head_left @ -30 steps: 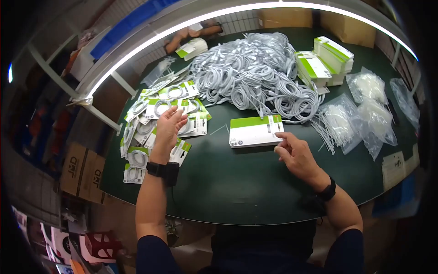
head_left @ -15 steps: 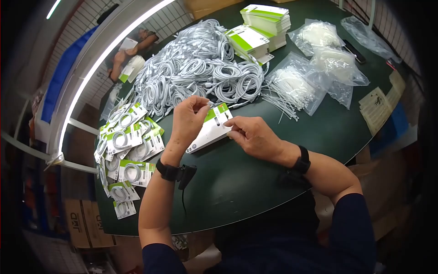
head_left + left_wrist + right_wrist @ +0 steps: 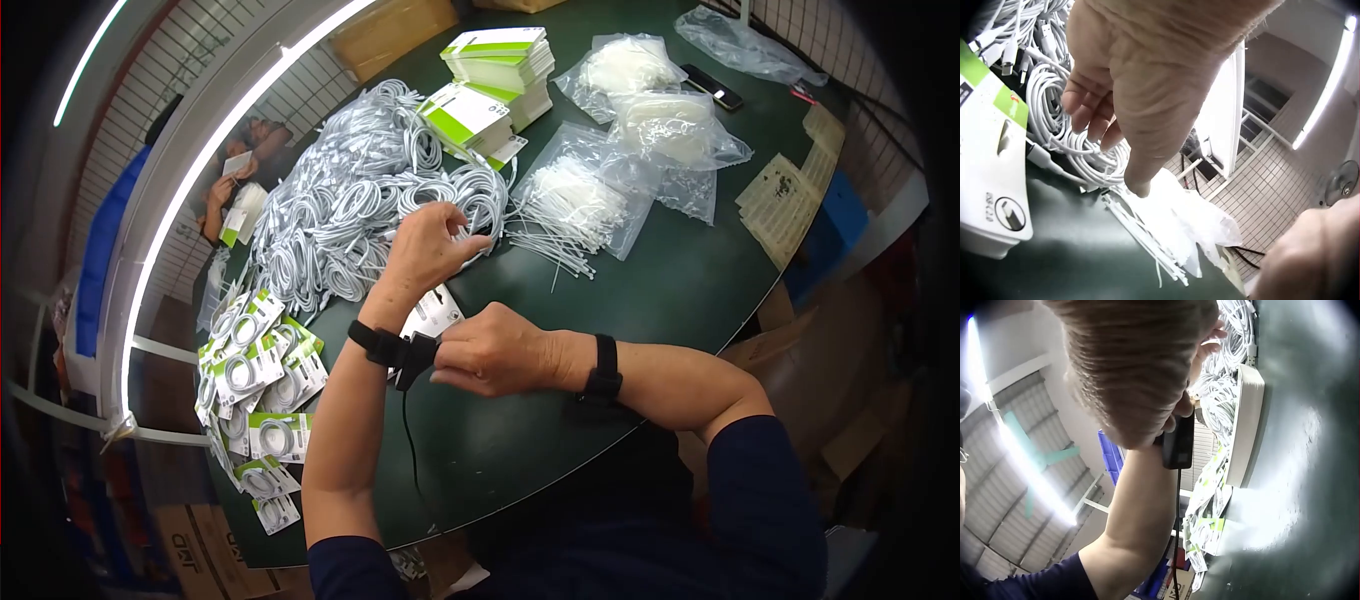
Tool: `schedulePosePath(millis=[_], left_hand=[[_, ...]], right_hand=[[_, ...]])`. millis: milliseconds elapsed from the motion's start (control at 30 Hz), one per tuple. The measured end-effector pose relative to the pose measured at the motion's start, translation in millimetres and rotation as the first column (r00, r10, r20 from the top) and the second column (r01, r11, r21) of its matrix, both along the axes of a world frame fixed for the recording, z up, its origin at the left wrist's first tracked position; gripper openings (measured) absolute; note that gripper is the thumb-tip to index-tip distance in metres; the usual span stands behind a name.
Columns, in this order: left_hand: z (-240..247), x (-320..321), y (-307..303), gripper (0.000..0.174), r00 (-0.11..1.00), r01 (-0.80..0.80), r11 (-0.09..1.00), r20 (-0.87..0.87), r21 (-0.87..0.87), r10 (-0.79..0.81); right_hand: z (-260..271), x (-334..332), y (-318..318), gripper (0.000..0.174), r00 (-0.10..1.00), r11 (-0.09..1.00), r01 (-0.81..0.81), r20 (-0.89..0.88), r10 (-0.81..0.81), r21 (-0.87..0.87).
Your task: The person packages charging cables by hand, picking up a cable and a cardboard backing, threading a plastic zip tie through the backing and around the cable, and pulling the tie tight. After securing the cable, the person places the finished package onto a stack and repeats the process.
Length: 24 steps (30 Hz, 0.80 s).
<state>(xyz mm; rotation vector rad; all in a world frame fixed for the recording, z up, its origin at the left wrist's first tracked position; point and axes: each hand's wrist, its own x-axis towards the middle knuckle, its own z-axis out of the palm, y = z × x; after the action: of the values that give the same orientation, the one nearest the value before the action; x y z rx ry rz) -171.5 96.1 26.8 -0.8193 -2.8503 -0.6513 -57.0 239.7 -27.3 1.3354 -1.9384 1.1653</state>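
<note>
My left hand [image 3: 430,245] hangs over the edge of the cable pile, fingers loosely bent and thumb held apart. Nothing shows between those fingers in the left wrist view. My right hand [image 3: 500,350] has reached across to the left wrist, its fingers curled at the small black wrist camera [image 3: 1179,447] and pinching it. Below both hands lies a stack of white and green packaging cards [image 3: 991,162], partly hidden by them in the head view. Grey coiled cables [image 3: 350,200] are heaped beyond the left hand. Loose white cable ties [image 3: 560,215] lie to its right.
Carded cables [image 3: 250,370] spread along the table's left side. Card stacks [image 3: 490,70] stand at the back, near bags of cable ties [image 3: 665,130] and a phone [image 3: 712,88]. A black cord [image 3: 412,450] hangs from the wrist camera. Another person's hands [image 3: 225,185] work at the far left.
My left hand has moved right from the carded cables to above the card stack. My right hand has left the card stack for the left wrist camera. The head view has turned right.
</note>
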Motion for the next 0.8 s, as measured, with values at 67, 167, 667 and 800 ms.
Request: schedulePosePath(millis=[67,167,667,800], left_hand=[[-17,3,3,0.033,0.996,0.044,0.998,-0.072,-0.045,-0.047],[-41,1,4,0.029,0.966,0.101,0.987,-0.224,-0.129,-0.128],[-42,3,2,0.02,0.987,0.083,0.996,-0.142,0.023,-0.079],[-52,-4,5,0.019,0.979,0.098,0.993,-0.176,-0.058,-0.107]], right_hand=[[4,3,4,0.025,0.988,0.993,-0.119,-0.103,0.118,-0.002],[8,4,2,0.031,0.983,0.989,-0.114,-0.155,0.099,-0.092],[3,0,1,0.032,0.99,0.997,-0.072,-0.119,0.073,0.015],[2,0,2,0.032,0.989,0.998,-0.07,-0.127,0.07,0.01]])
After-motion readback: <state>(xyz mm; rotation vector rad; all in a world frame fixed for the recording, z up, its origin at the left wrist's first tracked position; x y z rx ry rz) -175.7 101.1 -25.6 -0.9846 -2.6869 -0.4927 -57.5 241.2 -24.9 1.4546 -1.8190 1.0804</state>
